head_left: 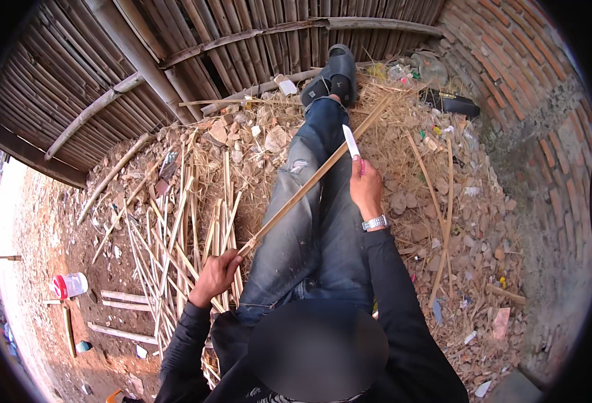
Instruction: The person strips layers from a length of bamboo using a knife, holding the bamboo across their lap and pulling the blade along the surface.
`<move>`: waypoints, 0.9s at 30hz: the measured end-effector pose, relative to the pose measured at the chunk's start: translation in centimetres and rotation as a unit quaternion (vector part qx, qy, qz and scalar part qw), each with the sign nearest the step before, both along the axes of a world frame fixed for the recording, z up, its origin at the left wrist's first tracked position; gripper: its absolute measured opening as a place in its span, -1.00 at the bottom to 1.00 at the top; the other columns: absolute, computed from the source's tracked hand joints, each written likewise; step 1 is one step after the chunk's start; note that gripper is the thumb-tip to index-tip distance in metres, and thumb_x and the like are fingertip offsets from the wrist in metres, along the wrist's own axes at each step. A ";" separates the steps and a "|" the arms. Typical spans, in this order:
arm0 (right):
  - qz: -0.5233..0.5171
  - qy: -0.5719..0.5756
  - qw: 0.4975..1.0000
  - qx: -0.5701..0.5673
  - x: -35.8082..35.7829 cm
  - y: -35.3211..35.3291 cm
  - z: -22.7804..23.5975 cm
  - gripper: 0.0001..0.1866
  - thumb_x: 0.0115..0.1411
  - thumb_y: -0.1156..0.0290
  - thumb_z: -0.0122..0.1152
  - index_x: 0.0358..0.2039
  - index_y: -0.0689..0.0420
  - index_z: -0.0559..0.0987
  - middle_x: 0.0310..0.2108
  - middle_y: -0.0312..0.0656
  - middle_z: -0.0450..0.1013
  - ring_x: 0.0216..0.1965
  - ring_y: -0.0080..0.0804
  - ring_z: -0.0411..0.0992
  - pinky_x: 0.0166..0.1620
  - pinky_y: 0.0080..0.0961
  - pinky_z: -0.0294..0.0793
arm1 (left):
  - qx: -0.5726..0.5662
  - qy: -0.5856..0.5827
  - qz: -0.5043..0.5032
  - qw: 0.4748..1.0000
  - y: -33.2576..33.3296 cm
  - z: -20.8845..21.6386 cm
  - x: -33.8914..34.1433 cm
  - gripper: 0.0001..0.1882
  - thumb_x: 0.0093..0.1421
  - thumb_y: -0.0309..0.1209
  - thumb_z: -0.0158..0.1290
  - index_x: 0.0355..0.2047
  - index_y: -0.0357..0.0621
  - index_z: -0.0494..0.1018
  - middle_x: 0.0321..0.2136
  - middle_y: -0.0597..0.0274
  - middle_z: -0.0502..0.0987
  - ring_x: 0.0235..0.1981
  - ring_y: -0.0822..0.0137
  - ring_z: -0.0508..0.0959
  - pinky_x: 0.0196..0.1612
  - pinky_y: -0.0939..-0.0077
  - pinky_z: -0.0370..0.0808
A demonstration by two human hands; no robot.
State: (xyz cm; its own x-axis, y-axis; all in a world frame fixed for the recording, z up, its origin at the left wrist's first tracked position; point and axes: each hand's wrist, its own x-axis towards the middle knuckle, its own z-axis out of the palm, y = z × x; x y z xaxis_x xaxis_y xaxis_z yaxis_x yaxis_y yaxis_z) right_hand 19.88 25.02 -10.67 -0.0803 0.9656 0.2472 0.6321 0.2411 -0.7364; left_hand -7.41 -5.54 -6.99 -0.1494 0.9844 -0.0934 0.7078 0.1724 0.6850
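A long split bamboo strip [309, 184] slants across my outstretched legs in jeans [294, 221], from near my left hip up toward the far right. Its lower end is gripped by my left hand [217, 274], thumb along the strip. My right hand [366, 185], with a metal watch at the wrist, is closed round the pink handle of a knife [351, 140]. The white blade points away from me and lies against or just over the strip's upper part; contact is hard to tell.
Loose bamboo strips [168, 248] pile up on my left. Beyond my slippers [342, 70] stands a bamboo wall [256, 54]; a brick wall [538, 80] rises on the right. Rubble and straw cover the ground. A white bucket with red [71, 285] sits far left.
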 end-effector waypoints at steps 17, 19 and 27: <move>0.199 -0.001 0.978 -0.060 -3.1 -10.7 -1.1 -0.56 0.45 0.13 0.07 -0.46 0.22 0.48 -0.59 0.19 0.46 -0.43 0.33 0.47 -0.45 0.13 0.34 | 0.027 -0.034 0.014 0.999 4.2 -1.6 1.3 -0.72 0.43 -0.30 0.02 -0.34 -0.29 0.43 -0.63 -0.24 0.38 -0.51 -0.34 0.44 -0.47 0.04 0.35; 0.146 0.022 0.988 -0.042 -2.7 -8.2 -0.4 -0.54 0.46 0.10 0.04 -0.47 0.21 0.47 -0.61 0.17 0.45 -0.47 0.31 0.47 -0.48 0.09 0.33 | 0.029 -0.029 0.016 0.999 4.1 -2.2 1.4 -0.68 0.45 -0.23 -0.03 -0.29 -0.28 0.47 -0.65 -0.15 0.37 -0.57 -0.19 0.47 -0.46 0.09 0.36; 0.202 -0.026 0.978 -0.036 -3.1 -10.4 -1.3 -0.54 0.44 0.07 0.07 -0.48 0.17 0.47 -0.62 0.18 0.44 -0.45 0.32 0.47 -0.46 0.15 0.34 | -0.003 -0.068 -0.002 0.998 5.3 -1.2 1.5 -0.66 0.44 -0.25 -0.02 -0.38 -0.27 0.42 -0.63 -0.20 0.38 -0.54 -0.24 0.47 -0.46 0.07 0.36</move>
